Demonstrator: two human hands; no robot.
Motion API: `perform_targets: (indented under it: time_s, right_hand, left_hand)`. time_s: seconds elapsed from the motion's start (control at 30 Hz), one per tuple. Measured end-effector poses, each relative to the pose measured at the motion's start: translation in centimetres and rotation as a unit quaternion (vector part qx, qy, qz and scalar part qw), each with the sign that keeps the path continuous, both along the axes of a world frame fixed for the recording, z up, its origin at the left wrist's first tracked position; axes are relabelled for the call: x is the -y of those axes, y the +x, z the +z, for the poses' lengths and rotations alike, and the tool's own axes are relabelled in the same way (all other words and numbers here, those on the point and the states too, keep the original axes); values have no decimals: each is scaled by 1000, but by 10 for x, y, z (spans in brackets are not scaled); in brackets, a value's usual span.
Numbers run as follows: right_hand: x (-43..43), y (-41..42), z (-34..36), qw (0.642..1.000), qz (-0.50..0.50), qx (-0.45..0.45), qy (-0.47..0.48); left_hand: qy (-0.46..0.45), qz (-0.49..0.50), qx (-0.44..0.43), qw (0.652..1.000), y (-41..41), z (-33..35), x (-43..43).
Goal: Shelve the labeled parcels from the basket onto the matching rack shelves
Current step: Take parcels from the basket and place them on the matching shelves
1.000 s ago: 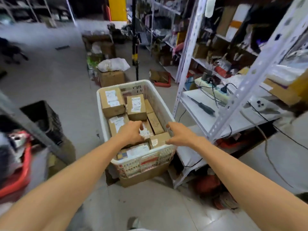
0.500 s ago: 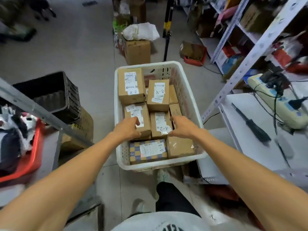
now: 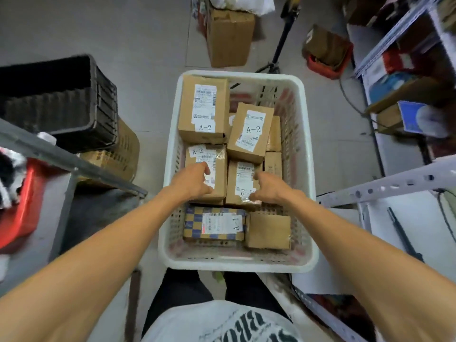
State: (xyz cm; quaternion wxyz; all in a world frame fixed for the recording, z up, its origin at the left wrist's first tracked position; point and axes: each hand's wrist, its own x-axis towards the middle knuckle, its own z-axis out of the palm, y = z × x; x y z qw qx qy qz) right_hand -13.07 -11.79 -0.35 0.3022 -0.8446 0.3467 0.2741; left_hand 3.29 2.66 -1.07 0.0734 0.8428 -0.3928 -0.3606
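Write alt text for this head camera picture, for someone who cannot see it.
Two bare hands reach into a white basket of cardboard parcels: the left hand touches one A-2 parcel, the right hand the A-2 parcel beside it. A checkered A-1 parcel lies at the basket's near end.

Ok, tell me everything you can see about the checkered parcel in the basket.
The checkered parcel is a low box printed in blue and yellow squares. It lies label-up in the near left corner of the white basket. A white shipping label with a barcode covers much of its top, marked A-1 at the right end, turned sideways. A plain brown box sits beside its right end. Nothing rests on it.
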Motion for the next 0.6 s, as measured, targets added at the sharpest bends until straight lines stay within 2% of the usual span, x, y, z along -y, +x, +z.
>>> perform_targets:
  time_s: [0.27, 0.43, 0.5, 0.6]
  right_hand:
    - [28, 106, -2, 987, -132, 88, 30]
    - [38, 165, -13, 976, -188, 109, -3]
    - [44, 182, -20, 959, -257, 122, 14]
    - [47, 203, -37, 910, -371, 160, 94]
  left_hand:
    - [-50, 35, -2, 998, 94, -3, 30]
    - [-86, 75, 31, 993, 147, -26, 64]
    - [-94, 104, -2, 990, 158, -34, 79]
    - [-118, 145, -39, 982, 164, -47, 90]
